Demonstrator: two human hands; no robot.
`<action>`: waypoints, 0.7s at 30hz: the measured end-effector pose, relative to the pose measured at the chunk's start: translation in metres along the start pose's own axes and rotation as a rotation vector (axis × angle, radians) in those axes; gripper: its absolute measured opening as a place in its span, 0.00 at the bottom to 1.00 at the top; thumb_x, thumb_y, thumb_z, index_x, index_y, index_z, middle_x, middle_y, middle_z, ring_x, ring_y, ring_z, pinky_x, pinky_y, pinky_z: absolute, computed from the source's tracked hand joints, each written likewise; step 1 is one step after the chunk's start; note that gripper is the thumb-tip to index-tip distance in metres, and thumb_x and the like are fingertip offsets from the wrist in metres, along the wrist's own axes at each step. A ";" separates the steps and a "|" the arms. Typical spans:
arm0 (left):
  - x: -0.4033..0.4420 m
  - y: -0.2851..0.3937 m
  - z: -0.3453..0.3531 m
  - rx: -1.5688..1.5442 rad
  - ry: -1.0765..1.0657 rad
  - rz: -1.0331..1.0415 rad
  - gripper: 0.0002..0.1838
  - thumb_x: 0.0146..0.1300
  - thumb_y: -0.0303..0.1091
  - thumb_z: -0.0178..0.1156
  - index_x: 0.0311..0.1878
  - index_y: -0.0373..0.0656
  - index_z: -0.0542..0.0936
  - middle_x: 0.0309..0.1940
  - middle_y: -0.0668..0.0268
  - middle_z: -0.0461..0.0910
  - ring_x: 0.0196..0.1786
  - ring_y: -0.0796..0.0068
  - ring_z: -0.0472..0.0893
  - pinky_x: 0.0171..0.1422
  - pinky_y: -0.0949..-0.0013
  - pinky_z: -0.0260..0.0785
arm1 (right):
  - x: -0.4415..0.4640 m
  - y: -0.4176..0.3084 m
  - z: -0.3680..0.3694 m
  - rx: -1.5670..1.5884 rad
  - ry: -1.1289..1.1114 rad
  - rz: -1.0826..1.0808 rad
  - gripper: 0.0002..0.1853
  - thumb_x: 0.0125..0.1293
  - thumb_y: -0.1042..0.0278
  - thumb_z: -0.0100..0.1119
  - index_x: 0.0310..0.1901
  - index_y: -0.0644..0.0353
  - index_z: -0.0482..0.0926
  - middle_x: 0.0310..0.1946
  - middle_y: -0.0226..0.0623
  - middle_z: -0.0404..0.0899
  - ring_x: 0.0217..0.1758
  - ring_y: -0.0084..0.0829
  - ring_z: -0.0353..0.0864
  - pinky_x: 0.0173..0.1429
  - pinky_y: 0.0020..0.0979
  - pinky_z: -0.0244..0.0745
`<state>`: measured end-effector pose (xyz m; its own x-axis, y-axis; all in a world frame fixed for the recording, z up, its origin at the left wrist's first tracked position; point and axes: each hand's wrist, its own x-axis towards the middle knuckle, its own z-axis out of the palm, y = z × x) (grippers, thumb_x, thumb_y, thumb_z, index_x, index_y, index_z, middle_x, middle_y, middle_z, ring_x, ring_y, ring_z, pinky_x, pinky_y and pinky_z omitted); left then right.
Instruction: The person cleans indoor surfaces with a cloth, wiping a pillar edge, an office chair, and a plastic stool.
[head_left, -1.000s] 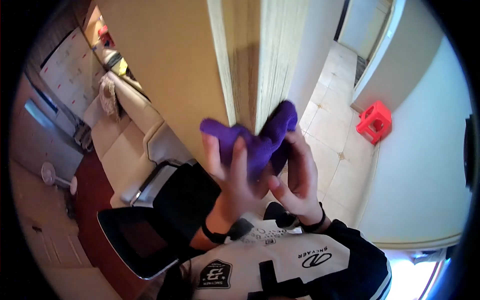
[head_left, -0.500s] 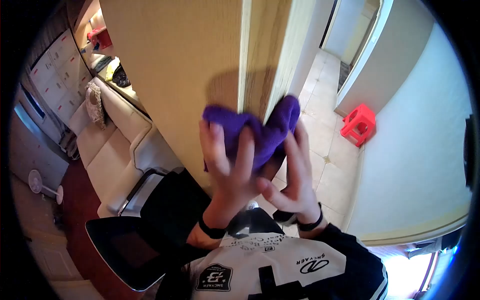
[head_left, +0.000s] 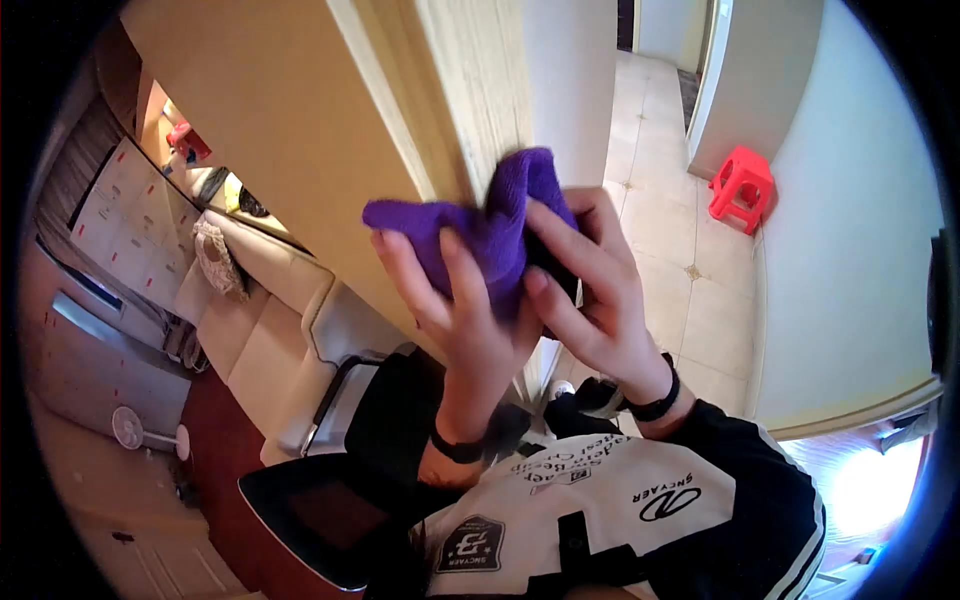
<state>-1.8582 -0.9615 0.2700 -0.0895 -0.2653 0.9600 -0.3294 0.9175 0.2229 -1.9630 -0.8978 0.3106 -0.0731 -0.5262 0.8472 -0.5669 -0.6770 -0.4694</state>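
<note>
A purple cloth (head_left: 487, 232) is bunched against the edge of a light wooden panel (head_left: 270, 130), which has pale trim running up it. My left hand (head_left: 465, 310) presses the cloth from the left, its fingers bent over the lower part. On the right side, my right hand (head_left: 600, 290) grips the cloth's other end, with the thumb pointing toward my left hand. Folds of cloth hide part of the panel's edge. Dark bands circle both wrists.
A black chair (head_left: 330, 510) stands at the lower left, before a cream sofa (head_left: 265, 350) with a cushion. A white fan (head_left: 128, 427) is at the far left. On the tiled floor (head_left: 660, 300) at right, a red stool (head_left: 742, 190) stands by the wall.
Both hands and the cloth have moved slightly upward against the panel edge. My right hand's fingers have bent further over the cloth. The view has shifted.
</note>
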 end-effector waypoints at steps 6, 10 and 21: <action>-0.039 -0.008 0.015 0.059 0.068 -0.004 0.36 0.54 0.42 0.59 0.64 0.43 0.57 0.64 0.40 0.43 0.63 0.32 0.49 0.61 0.39 0.47 | -0.032 0.017 0.010 0.056 0.039 0.173 0.24 0.45 0.85 0.49 0.49 0.64 0.74 0.30 0.43 0.66 0.31 0.34 0.69 0.35 0.27 0.66; -0.035 -0.005 0.008 0.096 0.018 -0.009 0.33 0.53 0.44 0.58 0.61 0.42 0.62 0.63 0.43 0.45 0.62 0.31 0.51 0.60 0.39 0.49 | -0.033 0.017 0.015 -0.039 0.076 0.109 0.26 0.44 0.85 0.48 0.50 0.64 0.73 0.30 0.41 0.65 0.32 0.32 0.67 0.35 0.26 0.64; -0.006 -0.006 0.003 0.110 0.041 0.043 0.31 0.46 0.42 0.63 0.56 0.47 0.70 0.62 0.48 0.53 0.58 0.36 0.60 0.58 0.41 0.55 | -0.014 0.007 0.017 -0.190 0.171 0.095 0.23 0.45 0.86 0.47 0.48 0.68 0.72 0.31 0.38 0.65 0.34 0.30 0.66 0.39 0.22 0.63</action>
<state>-1.8586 -0.9660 0.2625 -0.0683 -0.2126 0.9748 -0.4273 0.8891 0.1639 -1.9521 -0.9045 0.2911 -0.2617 -0.4771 0.8389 -0.6936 -0.5114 -0.5073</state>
